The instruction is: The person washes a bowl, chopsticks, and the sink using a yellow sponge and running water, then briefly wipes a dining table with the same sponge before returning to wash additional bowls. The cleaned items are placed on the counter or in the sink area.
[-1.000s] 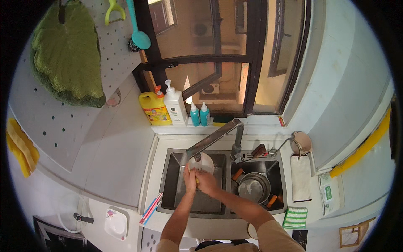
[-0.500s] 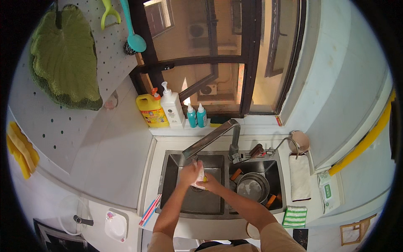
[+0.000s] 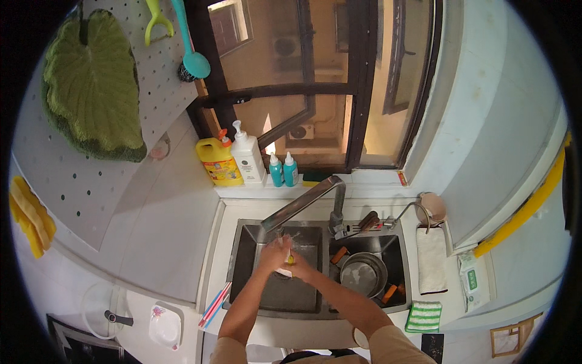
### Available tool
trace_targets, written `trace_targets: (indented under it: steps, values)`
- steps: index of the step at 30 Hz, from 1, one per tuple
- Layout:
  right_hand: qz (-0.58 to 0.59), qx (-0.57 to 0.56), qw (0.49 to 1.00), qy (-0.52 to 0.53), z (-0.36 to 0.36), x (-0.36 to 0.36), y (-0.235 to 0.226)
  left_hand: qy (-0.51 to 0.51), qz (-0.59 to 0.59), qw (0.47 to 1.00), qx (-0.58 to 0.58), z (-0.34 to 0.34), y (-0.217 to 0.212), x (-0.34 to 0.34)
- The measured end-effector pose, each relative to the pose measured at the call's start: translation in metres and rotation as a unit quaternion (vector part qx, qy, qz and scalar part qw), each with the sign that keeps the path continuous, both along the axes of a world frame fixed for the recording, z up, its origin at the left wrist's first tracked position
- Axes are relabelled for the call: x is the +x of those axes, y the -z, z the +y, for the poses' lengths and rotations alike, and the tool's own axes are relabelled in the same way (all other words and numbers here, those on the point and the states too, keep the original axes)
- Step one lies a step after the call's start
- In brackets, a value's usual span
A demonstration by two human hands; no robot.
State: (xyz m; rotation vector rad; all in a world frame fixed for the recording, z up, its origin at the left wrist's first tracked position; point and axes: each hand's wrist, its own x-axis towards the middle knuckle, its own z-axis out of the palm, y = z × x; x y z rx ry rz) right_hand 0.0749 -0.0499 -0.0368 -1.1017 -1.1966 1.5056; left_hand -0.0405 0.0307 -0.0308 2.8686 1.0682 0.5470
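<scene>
Over the left basin of the steel sink (image 3: 242,267), under the faucet (image 3: 300,203), my two hands are close together. My left hand (image 3: 276,255) is closed on a pale, pinkish-white flat thing (image 3: 284,272), mostly covered by my fingers; its kind is unclear. Against it, my right hand (image 3: 301,267) is closed round a small yellow thing (image 3: 291,259), perhaps a sponge. Water splashes around my fingers below the spout.
A metal pot (image 3: 364,273) with orange handles sits in the right basin. Bottles, including a white pump bottle (image 3: 247,159), line the windowsill. A green-striped cloth (image 3: 424,316) and a white towel (image 3: 431,261) lie right; a white dish (image 3: 165,326) stands left.
The pale thing has tilted down and is more hidden behind my fingers. Water now splashes visibly around my hands, which have shifted slightly.
</scene>
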Motion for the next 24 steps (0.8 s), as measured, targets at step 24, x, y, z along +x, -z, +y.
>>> trace_targets:
  steps: [24]
  values:
    - [0.304, -0.092, 0.944, 0.084, -0.001, 0.017, -0.007, 0.056, -0.600, 0.270, -0.751, 0.014, 0.034, -0.015]
